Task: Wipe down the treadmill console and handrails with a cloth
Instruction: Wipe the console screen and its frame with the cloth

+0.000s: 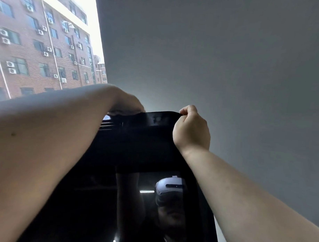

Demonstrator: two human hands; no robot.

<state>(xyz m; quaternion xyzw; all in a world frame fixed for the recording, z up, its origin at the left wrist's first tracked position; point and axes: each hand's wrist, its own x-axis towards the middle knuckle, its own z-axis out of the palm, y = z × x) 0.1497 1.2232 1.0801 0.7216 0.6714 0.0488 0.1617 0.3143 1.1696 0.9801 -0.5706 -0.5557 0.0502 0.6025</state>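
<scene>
Wall (229, 60) of plain grey fills the right; a window (45, 44) at far left shows a brick building. The black treadmill console (98, 200) rises in the middle, with a dark cloth (141, 143) draped over its top. The right hand (190, 132) pinches the cloth's right corner. The left hand (126, 101) is blurred at the cloth's left edge, and I cannot tell its grip.

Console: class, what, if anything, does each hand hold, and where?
Right hand grips the console at its top right corner; left hand is blurred, cannot tell.

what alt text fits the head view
Two arms reach to the top edge of a black treadmill console: the right hand grips its right corner, and the left hand, blurred, rests on the edge. A window is at left, a grey wall behind.
</scene>
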